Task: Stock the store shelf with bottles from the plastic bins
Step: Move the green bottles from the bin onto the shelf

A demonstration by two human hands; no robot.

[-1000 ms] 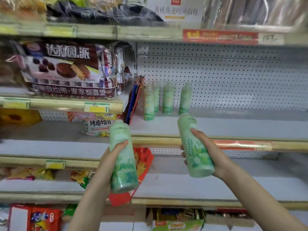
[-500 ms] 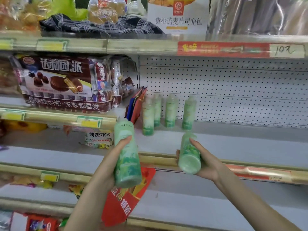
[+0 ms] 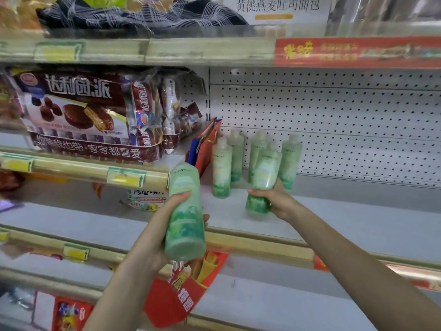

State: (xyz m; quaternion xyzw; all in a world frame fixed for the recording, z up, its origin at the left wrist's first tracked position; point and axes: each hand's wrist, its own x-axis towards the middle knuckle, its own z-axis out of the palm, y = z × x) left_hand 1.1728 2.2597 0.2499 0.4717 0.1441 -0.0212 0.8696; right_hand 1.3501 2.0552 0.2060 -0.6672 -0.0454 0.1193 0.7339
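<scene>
Moved forward, the right hand (image 3: pixel 278 203) curls fingers (image 3: pixel 256 191) round a green bottle (image 3: pixel 265 170) over the grey shelf (image 3: pixel 358 223) — standing bottles (image 3: pixel 222 168) at its back, pegboard (image 3: pixel 346 120) behind — left hand (image 3: pixel 160 237) grips a second bottle (image 3: pixel 185 211) before its edge.

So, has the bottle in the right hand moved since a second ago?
Yes. The right hand carried its bottle forward past the shelf's front rail, up to the standing bottles.

Smooth green plastic bottles (image 3: pixel 222 167), matt perforated metal shelf back (image 3: pixel 334 120), glossy plastic snack wrappers (image 3: pixel 78 111).
</scene>
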